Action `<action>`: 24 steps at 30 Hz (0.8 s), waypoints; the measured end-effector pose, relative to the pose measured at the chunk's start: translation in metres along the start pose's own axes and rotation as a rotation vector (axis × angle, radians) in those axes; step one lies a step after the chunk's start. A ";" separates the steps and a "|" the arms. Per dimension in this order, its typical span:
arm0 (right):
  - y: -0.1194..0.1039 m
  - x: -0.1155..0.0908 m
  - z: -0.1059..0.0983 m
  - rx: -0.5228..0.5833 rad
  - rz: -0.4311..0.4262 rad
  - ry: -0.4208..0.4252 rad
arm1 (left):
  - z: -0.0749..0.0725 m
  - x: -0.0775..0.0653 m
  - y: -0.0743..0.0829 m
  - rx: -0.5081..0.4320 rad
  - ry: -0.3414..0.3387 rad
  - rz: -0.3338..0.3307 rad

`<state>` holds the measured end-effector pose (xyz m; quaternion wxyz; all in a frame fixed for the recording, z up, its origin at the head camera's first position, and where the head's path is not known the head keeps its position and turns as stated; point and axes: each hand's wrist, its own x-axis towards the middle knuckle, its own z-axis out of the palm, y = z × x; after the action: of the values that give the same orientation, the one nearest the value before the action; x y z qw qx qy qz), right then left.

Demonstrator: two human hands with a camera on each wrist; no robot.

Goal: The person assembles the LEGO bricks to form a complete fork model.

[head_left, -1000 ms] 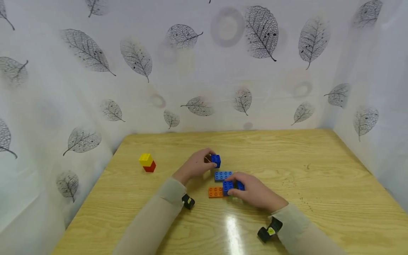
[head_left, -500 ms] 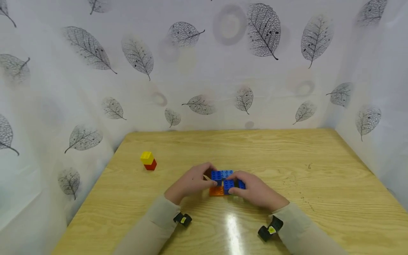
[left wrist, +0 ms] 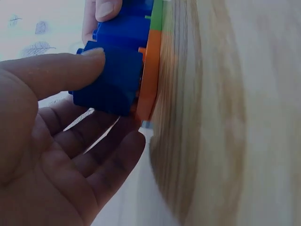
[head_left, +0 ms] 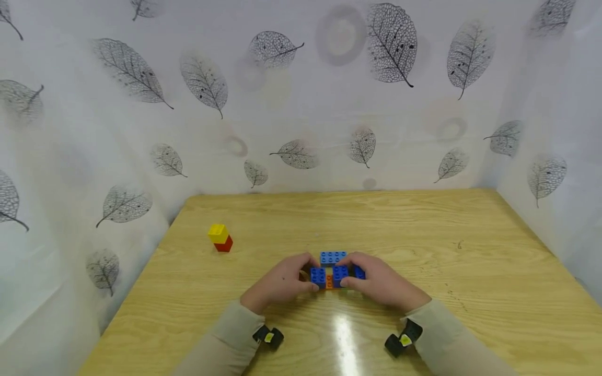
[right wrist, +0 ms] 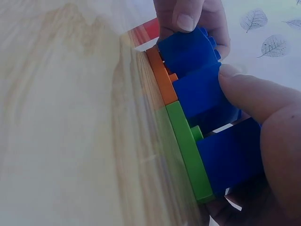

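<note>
My left hand (head_left: 282, 279) pinches a dark blue toy brick (head_left: 317, 277) between thumb and fingers, over the left end of a flat orange brick (left wrist: 150, 80). In the left wrist view, orange studs show along the blue brick's underside. My right hand (head_left: 378, 279) pinches a second blue brick (head_left: 340, 277), which straddles the joint of the orange brick and a flat green brick (right wrist: 186, 150). A third blue brick (right wrist: 233, 155) sits on the green one, partly hidden by my right hand. Right behind them lies a light blue brick (head_left: 333, 257).
A yellow brick (head_left: 218, 233) stands on a red brick (head_left: 224, 244) at the left of the wooden table (head_left: 423, 224). A leaf-patterned curtain (head_left: 301, 115) closes off the back and sides.
My left hand has brought its blue brick toward me, from beyond the light blue brick down to the orange brick's left end. The right hand has kept its grip, nearly still.
</note>
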<state>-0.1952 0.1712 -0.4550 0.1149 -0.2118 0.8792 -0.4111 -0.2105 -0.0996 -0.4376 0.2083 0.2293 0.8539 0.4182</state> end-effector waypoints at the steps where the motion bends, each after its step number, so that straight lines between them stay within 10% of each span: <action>1: 0.000 0.000 0.000 0.003 0.002 -0.002 | 0.001 0.000 0.000 0.002 0.003 -0.001; 24: 0.001 0.001 0.001 -0.013 -0.031 -0.014 | 0.006 0.000 0.004 0.264 0.038 0.034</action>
<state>-0.1965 0.1708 -0.4561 0.1132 -0.2290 0.8776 -0.4057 -0.2070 -0.0940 -0.4379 0.1529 0.2614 0.9012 0.3101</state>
